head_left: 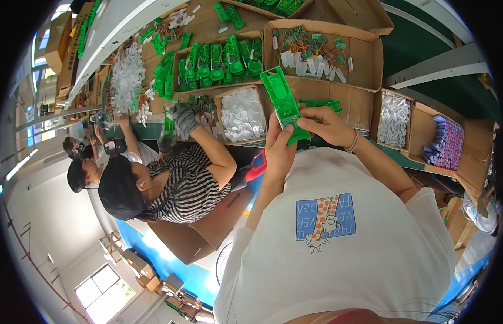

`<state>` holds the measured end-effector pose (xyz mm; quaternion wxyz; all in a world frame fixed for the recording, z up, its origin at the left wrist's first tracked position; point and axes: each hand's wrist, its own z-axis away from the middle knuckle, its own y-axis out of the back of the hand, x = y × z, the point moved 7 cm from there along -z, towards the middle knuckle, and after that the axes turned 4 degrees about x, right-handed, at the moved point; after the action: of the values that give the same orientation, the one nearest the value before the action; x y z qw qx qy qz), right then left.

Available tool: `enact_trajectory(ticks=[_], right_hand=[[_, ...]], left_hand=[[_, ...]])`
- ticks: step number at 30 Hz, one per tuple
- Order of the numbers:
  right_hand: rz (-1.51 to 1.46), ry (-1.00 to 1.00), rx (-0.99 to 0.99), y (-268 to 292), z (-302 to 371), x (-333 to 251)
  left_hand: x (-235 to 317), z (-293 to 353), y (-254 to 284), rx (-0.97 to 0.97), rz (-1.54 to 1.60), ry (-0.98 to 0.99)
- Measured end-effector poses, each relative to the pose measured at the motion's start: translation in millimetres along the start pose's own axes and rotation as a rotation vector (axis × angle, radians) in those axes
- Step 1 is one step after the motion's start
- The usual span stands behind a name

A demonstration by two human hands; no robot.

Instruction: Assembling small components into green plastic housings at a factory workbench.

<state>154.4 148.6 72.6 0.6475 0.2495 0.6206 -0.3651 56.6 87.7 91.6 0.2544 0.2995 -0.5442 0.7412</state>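
Both the left hand (279, 146) and right hand (332, 128) grip a long green plastic casing (279, 93) at upper centre, best steadied by the left under light right-hand pressure.

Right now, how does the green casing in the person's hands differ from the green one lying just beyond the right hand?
The held casing is in the left hand, with the right hand on it too; the lying casing is in neither. The held casing points away from the person; the lying casing sits crosswise. The held casing looks larger in view, the lying casing smaller. Both are green and elongated.
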Motion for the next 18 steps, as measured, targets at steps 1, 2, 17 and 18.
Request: enact_trajectory(ticks=[1, 2, 17, 18], right_hand=[[0.013, -0.021, 0.005, 0.8, 2.4, -5.3], [0.025, -0.042, 0.01, 1.2, 3.7, -7.2], [0.167, -0.285, -0.508, 20.6, 5.5, -41.3], [0.172, -0.288, -0.493, 30.8, 2.5, -36.6]], left_hand=[[1.3, -1.0, -3.0, -0.103, 0.014, 0.05], [0.9, -3.6, 1.0, -0.102, 0.014, 0.049], [-1.8, -8.1, 42.6, 0.09, -0.34, -0.102], [-5.4, -9.0, 42.9, 0.115, -0.289, -0.074]])
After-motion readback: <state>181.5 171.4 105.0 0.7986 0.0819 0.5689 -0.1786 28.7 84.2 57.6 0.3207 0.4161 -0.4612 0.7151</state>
